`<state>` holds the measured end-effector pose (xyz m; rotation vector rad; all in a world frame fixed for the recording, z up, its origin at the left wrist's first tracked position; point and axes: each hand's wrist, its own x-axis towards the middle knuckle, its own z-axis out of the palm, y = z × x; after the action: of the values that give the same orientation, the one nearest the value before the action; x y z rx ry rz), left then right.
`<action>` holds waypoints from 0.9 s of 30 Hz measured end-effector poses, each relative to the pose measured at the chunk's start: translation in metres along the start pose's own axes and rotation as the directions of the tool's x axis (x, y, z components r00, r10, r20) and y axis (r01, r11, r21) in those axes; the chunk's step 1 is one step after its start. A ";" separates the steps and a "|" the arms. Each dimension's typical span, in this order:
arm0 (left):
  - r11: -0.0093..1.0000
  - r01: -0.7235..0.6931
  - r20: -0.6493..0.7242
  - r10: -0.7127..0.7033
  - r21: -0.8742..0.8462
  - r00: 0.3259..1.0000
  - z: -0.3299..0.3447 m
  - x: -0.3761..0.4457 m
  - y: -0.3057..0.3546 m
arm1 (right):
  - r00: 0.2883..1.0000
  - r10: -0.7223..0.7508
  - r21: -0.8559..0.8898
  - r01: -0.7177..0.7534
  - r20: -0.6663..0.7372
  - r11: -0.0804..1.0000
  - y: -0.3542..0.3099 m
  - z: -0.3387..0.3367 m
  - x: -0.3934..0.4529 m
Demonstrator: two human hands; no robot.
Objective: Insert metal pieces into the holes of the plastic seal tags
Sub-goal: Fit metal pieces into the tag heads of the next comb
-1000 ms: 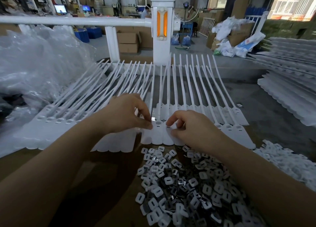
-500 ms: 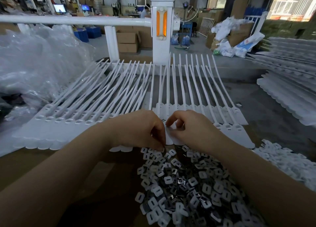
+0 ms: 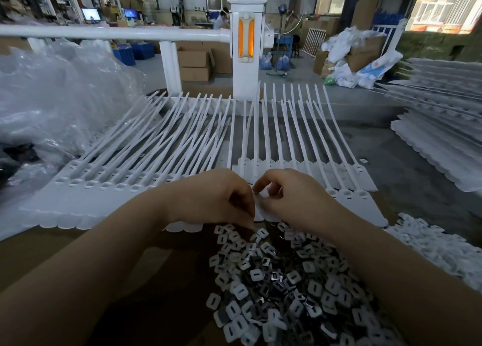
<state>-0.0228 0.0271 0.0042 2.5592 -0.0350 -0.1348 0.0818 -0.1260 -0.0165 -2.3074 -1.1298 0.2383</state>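
1. The brown desk (image 3: pixel 78 262) sits in a big workshop, and a heap of small metal pieces (image 3: pixel 284 280) covers its near right part, silvery squares with a slot in each.
2. Behind that heap, rows of white plastic seal tags (image 3: pixel 109 189) lie flat across the desk, their long thin tails fanning away toward a white post (image 3: pixel 246 45) with an orange reflector.
3. The left hand (image 3: pixel 216 197) hangs knuckles-up at the far edge of the heap, fingers curled down, fingertips at the top of the pile; I cannot tell whether it has hold of a piece.
4. The right hand (image 3: pixel 289 197) is just beside it, forefinger and thumb bent onto the head of 1 tag in the row; the pinch looks closed on that tag, though the contact is partly hidden.
5. A mound of crumpled clear plastic bags (image 3: pixel 57 97) takes up the left side.
6. On the right, more stacks of white tags (image 3: pixel 443 142) lie on a grey surface, and a spread of small white pieces (image 3: pixel 430 244) lies at the desk's right edge.
7. A white rail (image 3: pixel 112 32) runs left from the post.
8. Further back are cardboard boxes (image 3: pixel 195 64), blue crates (image 3: pixel 135 53), 2 lit screens (image 3: pixel 91 14), white sacks (image 3: pixel 352 58), and a person (image 3: pixel 223 19) seated far off.
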 end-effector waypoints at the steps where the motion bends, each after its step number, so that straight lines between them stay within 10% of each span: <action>1: 0.999 -0.015 -0.100 0.011 -0.037 0.995 -0.001 0.000 -0.001 | 1.000 0.019 0.049 -0.019 0.003 0.999 -0.001 -0.001 -0.001; 6: 0.975 -0.156 -0.521 0.053 -0.156 0.852 0.005 0.002 -0.003 | 0.998 0.060 0.370 -0.059 0.007 0.927 -0.005 -0.009 -0.005; 12: 0.954 -0.243 -0.620 0.299 0.175 0.725 0.006 0.002 -0.002 | 0.994 0.102 0.530 -0.106 0.037 0.841 -0.002 -0.011 -0.004; 27: 0.917 -0.085 -0.505 -0.136 -0.390 0.852 -0.001 0.005 -0.005 | 0.995 0.104 0.593 -0.084 0.000 0.801 0.001 -0.010 -0.005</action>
<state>-0.0179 0.0315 0.0015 2.1014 0.2172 0.5050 0.0832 -0.1341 -0.0090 -1.7912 -0.7732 0.5126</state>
